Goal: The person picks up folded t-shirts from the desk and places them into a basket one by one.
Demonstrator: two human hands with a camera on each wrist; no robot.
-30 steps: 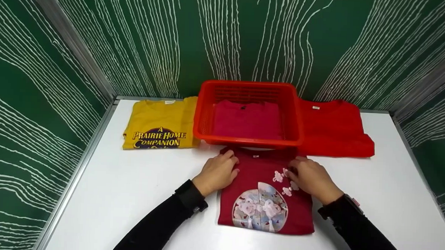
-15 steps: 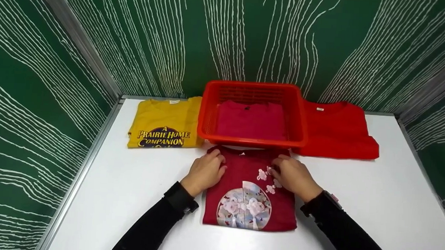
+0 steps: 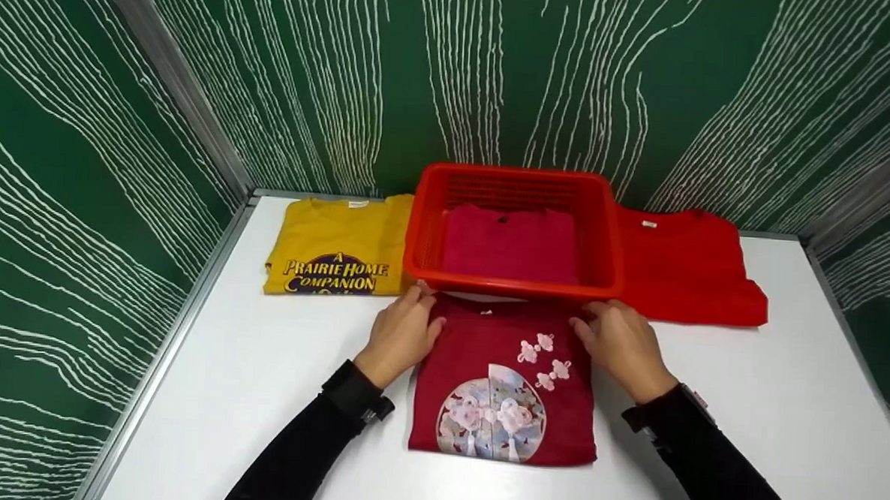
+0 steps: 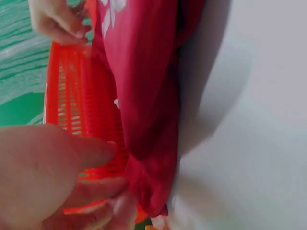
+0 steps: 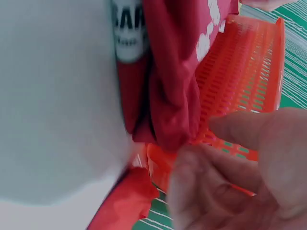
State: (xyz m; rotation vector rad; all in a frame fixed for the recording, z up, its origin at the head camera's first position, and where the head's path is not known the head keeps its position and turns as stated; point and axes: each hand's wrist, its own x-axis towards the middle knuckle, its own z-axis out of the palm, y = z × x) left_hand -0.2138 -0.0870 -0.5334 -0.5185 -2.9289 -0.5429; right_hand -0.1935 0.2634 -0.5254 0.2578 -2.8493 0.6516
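Note:
A folded dark red T-shirt (image 3: 505, 343) with a round floral print and pink knot motifs lies on the white table in front of a red plastic basket (image 3: 518, 287). My left hand (image 3: 398, 338) is at its upper left corner, fingertips at the cloth's edge. In the left wrist view, the thumb (image 4: 98, 151) stands apart from the fingers, beside the shirt (image 4: 148, 96). The right hand (image 3: 625, 349) is at the opposite upper corner. Its fingertips (image 5: 189, 160) are right at the shirt's end in the right wrist view, with the thumb held away.
Inside the basket lies a folded pink T-shirt (image 3: 509, 241). A folded yellow T-shirt (image 3: 344, 234) with lettering is to its left, and a folded bright red T-shirt (image 3: 684, 268) to its right. Green walls (image 3: 332, 87) with white lines surround the table (image 3: 259, 377) at the back and sides.
The dark red shirt has slid left relative to the basket. My hands rested on its upper part earlier; now they have spread outward to its corners, the right one uncovering the pink motifs.

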